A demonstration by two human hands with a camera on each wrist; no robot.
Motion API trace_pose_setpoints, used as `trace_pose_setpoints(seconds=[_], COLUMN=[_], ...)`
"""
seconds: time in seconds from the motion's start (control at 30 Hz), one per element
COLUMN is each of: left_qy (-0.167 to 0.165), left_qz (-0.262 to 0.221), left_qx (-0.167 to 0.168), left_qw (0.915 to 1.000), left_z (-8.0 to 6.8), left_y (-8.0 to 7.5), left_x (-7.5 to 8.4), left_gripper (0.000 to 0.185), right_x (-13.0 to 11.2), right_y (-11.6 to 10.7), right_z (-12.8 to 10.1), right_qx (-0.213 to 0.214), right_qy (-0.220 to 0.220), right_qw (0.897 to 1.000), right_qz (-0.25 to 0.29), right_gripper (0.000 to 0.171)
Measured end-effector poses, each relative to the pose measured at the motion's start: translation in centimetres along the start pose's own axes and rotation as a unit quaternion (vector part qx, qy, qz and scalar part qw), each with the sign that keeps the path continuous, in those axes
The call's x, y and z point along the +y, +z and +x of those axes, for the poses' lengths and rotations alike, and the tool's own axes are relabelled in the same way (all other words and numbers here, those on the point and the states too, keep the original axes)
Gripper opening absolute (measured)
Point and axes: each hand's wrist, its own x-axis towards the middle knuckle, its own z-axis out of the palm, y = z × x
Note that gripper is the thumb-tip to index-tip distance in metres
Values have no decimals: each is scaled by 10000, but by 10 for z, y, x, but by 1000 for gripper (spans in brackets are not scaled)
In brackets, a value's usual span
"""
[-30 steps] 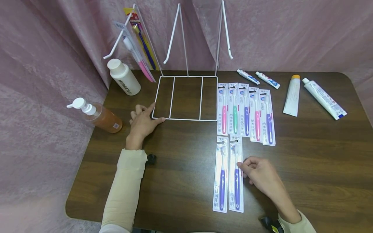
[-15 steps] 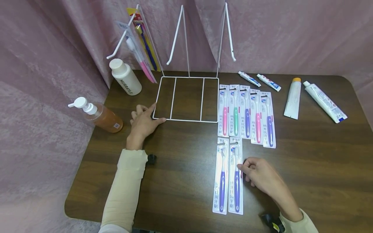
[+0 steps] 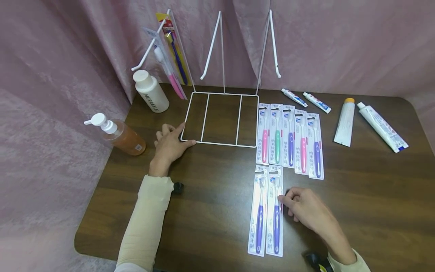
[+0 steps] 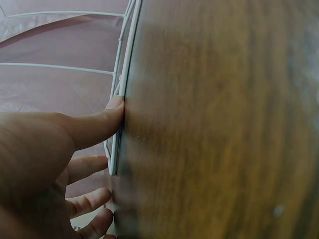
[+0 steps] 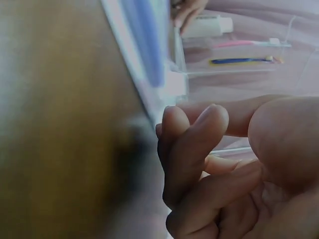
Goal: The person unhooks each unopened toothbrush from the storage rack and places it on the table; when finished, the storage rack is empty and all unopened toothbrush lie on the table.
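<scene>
Two packed purple toothbrushes lie side by side near the front of the table (image 3: 210, 196); the right hand (image 3: 304, 209) sits just beside the right-hand pack (image 3: 274, 211), fingers loosely curled, fingertips (image 3: 280, 198) at the pack's right edge. Whether they touch the card or only hover at it cannot be told; the right wrist view is blurred and shows curled fingers (image 5: 194, 149) close to a pack edge, nothing pinched for certain.

Left hand (image 3: 168, 145) rests on the table at the near left corner of the white wire rack (image 3: 221, 119), fingers spread and relaxed, thumb (image 4: 97, 124) pressed along the rack's front wire. Judgement: it is steadying the rack.

Step in hand, as I read it: reaching to pick up the right-hand pack. The pack lies flat on the wood, so the next move likely calls for lifting an edge with a fingertip before pinching it.

Five more packs (image 3: 290, 139) lie in a row just right of the rack, well clear of the right hand.
</scene>
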Motion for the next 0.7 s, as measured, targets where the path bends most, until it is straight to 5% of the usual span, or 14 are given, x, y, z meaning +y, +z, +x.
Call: trace_pose_setpoints(seconds=[0.13, 0.3, 0.5, 0.7], left_qy=[-4, 27, 61, 51], left_qz=[14, 16, 38, 19], left_qx=[-3, 8, 30, 76], left_qw=[10000, 10000, 10000, 10000], left_z=[-1, -1, -3, -7], left_y=[-1, -2, -1, 1], left_x=[1, 2, 3, 0], left_gripper=[90, 89, 89, 89], right_x=[-21, -64, -127, -199], right_y=[-12, -21, -15, -4], right_z=[3, 27, 85, 134], right_qx=[291, 1050, 1509, 1768], right_qy=[-233, -1182, -2395, -3085], right_qw=[9993, 9874, 9521, 9183], right_qz=[-101, 95, 1157, 1740], right_gripper=[29, 25, 25, 27])
